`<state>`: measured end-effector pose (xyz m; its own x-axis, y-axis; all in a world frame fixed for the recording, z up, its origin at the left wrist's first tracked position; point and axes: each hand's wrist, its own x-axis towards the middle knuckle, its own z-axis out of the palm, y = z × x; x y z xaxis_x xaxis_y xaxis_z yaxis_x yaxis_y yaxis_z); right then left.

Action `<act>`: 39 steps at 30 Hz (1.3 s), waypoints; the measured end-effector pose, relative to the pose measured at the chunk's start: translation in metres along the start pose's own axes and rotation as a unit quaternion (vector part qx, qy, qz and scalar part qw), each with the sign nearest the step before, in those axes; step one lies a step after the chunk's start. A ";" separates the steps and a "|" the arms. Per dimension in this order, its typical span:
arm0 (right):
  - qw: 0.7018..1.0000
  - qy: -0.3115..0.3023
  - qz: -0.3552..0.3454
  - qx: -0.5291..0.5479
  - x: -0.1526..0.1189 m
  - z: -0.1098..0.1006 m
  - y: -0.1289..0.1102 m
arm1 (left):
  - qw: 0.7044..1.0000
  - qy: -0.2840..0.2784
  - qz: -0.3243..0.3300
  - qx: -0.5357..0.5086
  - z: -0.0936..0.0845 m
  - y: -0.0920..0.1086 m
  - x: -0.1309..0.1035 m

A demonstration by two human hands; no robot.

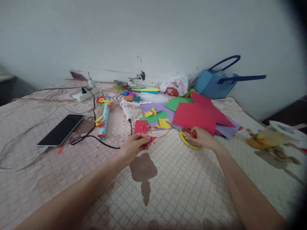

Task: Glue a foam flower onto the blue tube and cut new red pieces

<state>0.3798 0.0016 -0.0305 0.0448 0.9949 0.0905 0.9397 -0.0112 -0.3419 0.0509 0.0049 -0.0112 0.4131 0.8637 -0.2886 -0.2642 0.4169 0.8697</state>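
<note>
My left hand (137,143) pinches a small piece of red paper (153,139) between thumb and fingers, above the table's middle. Over to the right, my right hand (198,136) is closed on the handles of a pair of scissors (185,137), one handle yellow and one red. The blades point left, towards a yellow paper square (164,123). Just beyond my left hand lies a red paper rectangle (140,126), with small yellow scraps beside it. A large red sheet (192,115) lies behind the scissors, partly over purple and green sheets.
A white glue gun (125,110) trails a black cord past a decorated light-blue strip (104,121). A phone (61,130) and a power strip (86,94) are at left. Behind stands a blue bag (213,84); a plastic container (266,139) lies at right.
</note>
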 end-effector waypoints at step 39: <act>0.891 -0.104 -0.029 0.442 -0.090 0.025 -0.180 | 0.969 0.051 0.136 -0.199 0.040 0.028 -0.013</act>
<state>0.1987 -0.0832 -0.0004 -0.1458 0.9892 -0.0118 0.3007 0.0330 -0.9531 0.0725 -0.0058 0.0329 0.1983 0.9721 -0.1250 -0.6744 0.2279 0.7023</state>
